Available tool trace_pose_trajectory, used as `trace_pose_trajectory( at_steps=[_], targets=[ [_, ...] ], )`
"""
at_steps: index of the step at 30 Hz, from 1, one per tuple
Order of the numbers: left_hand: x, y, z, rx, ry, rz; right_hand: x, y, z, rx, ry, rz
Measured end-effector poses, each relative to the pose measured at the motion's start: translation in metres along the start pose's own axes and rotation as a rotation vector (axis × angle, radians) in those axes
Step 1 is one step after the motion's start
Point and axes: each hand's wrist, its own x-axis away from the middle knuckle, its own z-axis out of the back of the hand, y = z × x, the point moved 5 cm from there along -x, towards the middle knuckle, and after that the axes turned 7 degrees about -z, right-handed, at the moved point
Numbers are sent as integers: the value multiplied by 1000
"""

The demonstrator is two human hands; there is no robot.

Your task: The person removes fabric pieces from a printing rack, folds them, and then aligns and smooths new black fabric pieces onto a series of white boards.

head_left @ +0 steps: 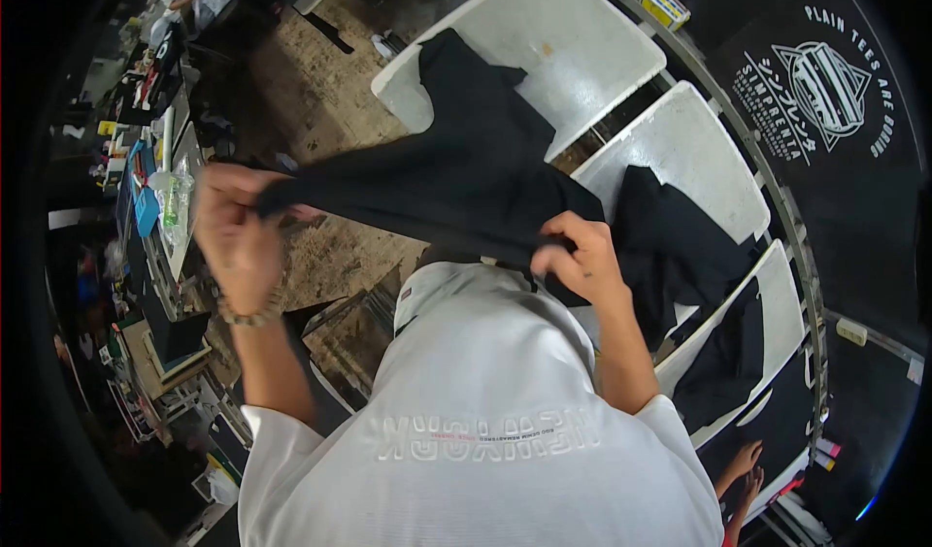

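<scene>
A black T-shirt (456, 173) stretches in front of my body, its far part lying over a white board (573, 33). My left hand (243, 232), a little smeared by motion and with a beaded bracelet at the wrist, is closed around one bunched end of the cloth. At the near right edge of the same shirt, my right hand (585, 256) pinches the fabric with curled fingers. Between both hands the cloth is pulled taut and raised. Folds hide the garment's full outline.
More white boards stand in a row to the right, with black garments (670, 241) draped over them. A metal rail (752, 149) runs behind them. Another person's hands (745, 469) show at lower right. A cluttered workbench (180, 193) stands on the left. A yellow box (665, 6) sits on the rail.
</scene>
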Motion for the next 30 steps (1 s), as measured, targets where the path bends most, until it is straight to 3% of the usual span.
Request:
trace_pose_trajectory(
  at_steps=[2,4,6,8,10,11,12,14,15,16,18,20,21,23,24,26,27,30],
  targets=[
    [-32,30,44,-26,37,-82,-16,-46,10,155,-183,84],
    [-57,71,79,-241,66,-204,-29,-58,23,365,-159,224],
    [-75,111,103,-381,-31,-295,-47,-56,53,360,36,131],
    [-94,146,109,-636,-171,-420,-63,-68,88,330,186,223],
    [-122,170,117,-1032,-191,-491,-73,-92,125,169,293,106],
    [-137,179,128,-899,-259,-586,-81,-104,144,62,341,184],
    [-152,188,139,-888,-112,-556,-86,-117,163,-46,387,263],
    [-182,211,156,-803,-7,-431,-79,-168,193,-96,421,352],
    [-196,230,155,-799,3,-454,-71,-189,209,-76,576,376],
    [-208,258,144,-1023,-13,-664,-61,-209,225,-57,734,399],
    [-223,307,115,-1470,-31,-1079,-44,-248,254,-78,400,460],
    [-223,325,82,-1922,-40,-1476,-21,-270,288,34,552,524],
    [-218,329,64,-1920,-24,-1481,-13,-276,308,75,591,461],
    [-223,345,59,-1190,225,-921,9,-290,343,226,511,446],
    [-227,345,61,-1183,233,-924,16,-297,343,262,430,439],
    [-257,329,71,-800,8,-709,20,-288,347,203,381,359],
    [-266,317,76,-794,5,-702,17,-274,346,125,364,289],
    [-302,219,90,-740,-69,-409,-8,-205,328,-226,302,3]
  ],
)
